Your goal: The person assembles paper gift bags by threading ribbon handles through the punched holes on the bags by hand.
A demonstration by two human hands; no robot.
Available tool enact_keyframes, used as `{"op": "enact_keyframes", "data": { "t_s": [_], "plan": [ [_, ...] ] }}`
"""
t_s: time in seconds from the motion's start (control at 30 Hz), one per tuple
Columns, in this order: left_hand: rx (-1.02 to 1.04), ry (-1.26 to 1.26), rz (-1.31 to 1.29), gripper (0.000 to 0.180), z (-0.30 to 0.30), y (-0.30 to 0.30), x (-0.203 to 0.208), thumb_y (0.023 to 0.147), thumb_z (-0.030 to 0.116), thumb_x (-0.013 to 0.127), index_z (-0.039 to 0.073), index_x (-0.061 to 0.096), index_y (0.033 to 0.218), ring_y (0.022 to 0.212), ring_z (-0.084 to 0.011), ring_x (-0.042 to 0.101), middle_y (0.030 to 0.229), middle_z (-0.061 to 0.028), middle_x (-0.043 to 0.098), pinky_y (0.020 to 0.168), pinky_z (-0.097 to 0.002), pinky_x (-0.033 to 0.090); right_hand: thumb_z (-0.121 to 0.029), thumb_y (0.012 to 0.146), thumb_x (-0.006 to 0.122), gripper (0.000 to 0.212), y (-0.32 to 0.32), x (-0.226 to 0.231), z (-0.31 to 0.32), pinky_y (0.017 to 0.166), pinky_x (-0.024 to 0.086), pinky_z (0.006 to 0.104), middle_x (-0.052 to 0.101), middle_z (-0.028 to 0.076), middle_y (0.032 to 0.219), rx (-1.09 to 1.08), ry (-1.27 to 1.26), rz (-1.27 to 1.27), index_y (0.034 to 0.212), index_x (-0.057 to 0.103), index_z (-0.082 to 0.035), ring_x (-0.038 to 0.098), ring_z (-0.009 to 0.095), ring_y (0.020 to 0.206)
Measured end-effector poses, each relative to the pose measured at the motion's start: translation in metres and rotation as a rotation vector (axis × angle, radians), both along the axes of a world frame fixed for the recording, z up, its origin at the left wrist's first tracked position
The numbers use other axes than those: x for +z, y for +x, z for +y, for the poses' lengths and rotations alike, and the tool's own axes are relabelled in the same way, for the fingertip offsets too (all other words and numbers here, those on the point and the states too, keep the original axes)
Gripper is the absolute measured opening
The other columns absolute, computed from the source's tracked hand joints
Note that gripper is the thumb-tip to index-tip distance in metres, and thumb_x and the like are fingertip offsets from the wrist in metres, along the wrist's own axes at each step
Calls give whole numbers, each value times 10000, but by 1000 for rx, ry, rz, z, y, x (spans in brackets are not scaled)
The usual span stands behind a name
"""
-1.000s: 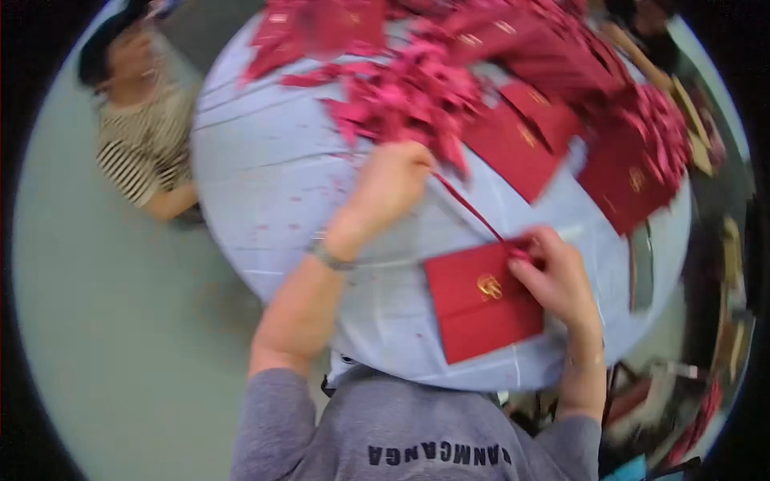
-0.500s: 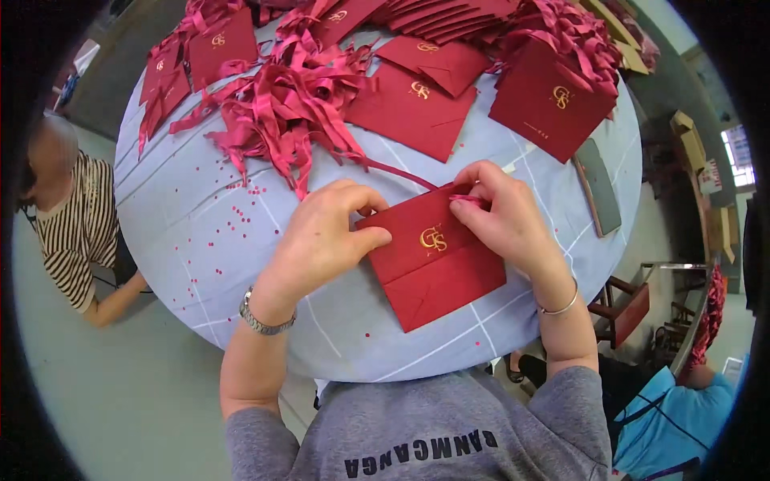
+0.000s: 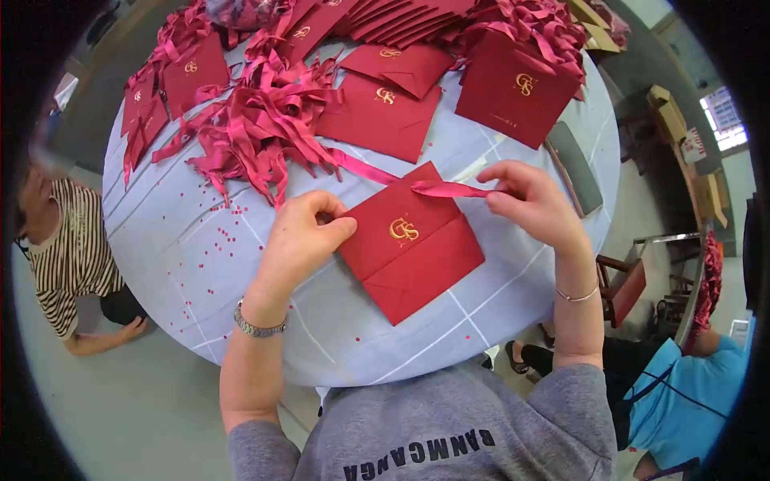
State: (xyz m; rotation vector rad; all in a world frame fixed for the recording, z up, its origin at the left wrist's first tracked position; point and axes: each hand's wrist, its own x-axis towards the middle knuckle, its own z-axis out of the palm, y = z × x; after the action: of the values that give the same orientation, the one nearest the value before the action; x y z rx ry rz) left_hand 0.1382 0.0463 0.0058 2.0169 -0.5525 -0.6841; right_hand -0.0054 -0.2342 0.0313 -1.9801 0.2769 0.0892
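A flat, folded dark red paper bag [image 3: 437, 252] with a gold emblem lies tilted before me. My left hand [image 3: 301, 240] pinches its left edge between thumb and fingers. To the right of the bag, my right hand [image 3: 533, 200] is closed on the end of a pink-red ribbon [image 3: 453, 190]. That ribbon comes out at the bag's top edge and is drawn taut to the right. Behind the bag, a further stretch of ribbon [image 3: 365, 167] runs back to a loose heap of ribbons [image 3: 257, 128].
More red paper bags [image 3: 377, 120] lie behind, some with ribbons, next to a fanned stack [image 3: 401, 20]. A dark phone [image 3: 576, 170] rests at the table's right. Small red dots [image 3: 216, 236] are scattered on the checked tablecloth [image 3: 321, 353]. A person in stripes [image 3: 72, 248] sits at left.
My right hand has pulled the ribbon end out to the right, away from the bag's top. The left hand keeps hold of the bag's left edge, and the bag has turned slightly.
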Motion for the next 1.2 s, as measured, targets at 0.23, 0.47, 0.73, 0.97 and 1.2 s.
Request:
{"op": "enact_keyframes", "data": {
  "t_s": [0.23,0.47,0.73,0.97,1.2],
  "plan": [
    [35,-41,-47,159,1,0,-5,739,111,675,-34,639,793,614,-95,545,676,-44,615,570,-261,442,-56,839,647,162,-53,-9,-27,664,433,192,608,-7,850,-183,148,-47,984,613,9,544,56,752],
    [34,-32,-47,170,0,2,-5,738,112,678,-40,647,806,628,-99,561,695,-50,634,585,-259,453,5,799,688,142,-58,-24,-13,670,434,225,603,27,866,-377,193,-422,924,619,7,544,93,762],
    [75,-40,-48,188,4,3,-10,738,126,677,-42,654,819,634,-112,575,697,-65,641,598,-271,468,68,643,729,224,-53,23,14,627,429,309,572,93,782,-7,-382,-827,832,625,9,537,212,723],
    [42,-39,-55,197,1,2,-6,728,138,670,-32,664,829,654,-155,612,701,-107,653,629,-304,487,5,616,753,208,-40,54,54,629,461,332,621,104,790,279,-573,-810,795,649,-24,596,253,735],
    [-20,-52,-33,192,7,2,-3,746,113,637,-40,658,860,719,-204,636,767,-146,668,685,-333,498,-6,722,730,148,0,36,98,591,496,249,662,38,779,495,-160,-106,834,634,-14,647,141,676]
  ]
}}
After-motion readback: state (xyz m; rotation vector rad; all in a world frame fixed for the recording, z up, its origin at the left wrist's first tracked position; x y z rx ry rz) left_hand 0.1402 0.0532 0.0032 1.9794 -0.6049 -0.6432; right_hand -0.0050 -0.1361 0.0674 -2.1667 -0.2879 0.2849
